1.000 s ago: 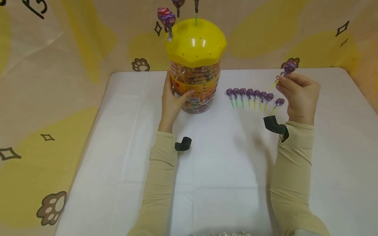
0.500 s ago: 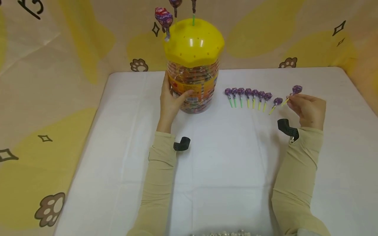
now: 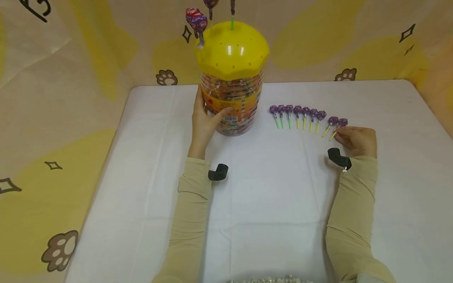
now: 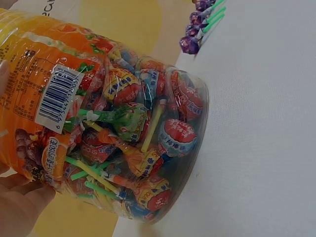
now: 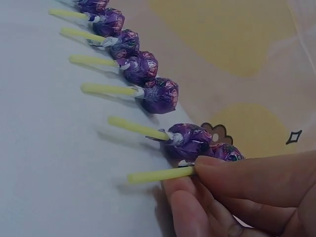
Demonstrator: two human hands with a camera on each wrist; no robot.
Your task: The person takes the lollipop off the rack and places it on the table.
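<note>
My left hand (image 3: 205, 124) grips the side of a clear ribbed jar (image 4: 190, 163) with a yellow lid (image 3: 231, 51) and an orange label. Wrapped lollipops in many colours fill the jar, as the left wrist view shows. In my right hand (image 3: 357, 140), thumb and fingers pinch a purple-wrapped lollipop (image 5: 160, 175) by its yellow stick, close over the white cloth. It lies at the right end of a row of purple lollipops (image 3: 297, 112), right beside its neighbour (image 5: 185, 140). Green sticks show at the row's left end, yellow ones toward the right.
Several lollipops (image 3: 196, 20) stand up from holes in the jar's lid. The white-covered table (image 3: 269, 196) backs onto a patterned beige and yellow cloth (image 3: 301, 43). Small pale beads (image 3: 279, 280) lie along the near edge.
My right hand has brought the purple lollipop down to the table, first outward to the right, then left to the row's end. My left hand stays on the jar.
</note>
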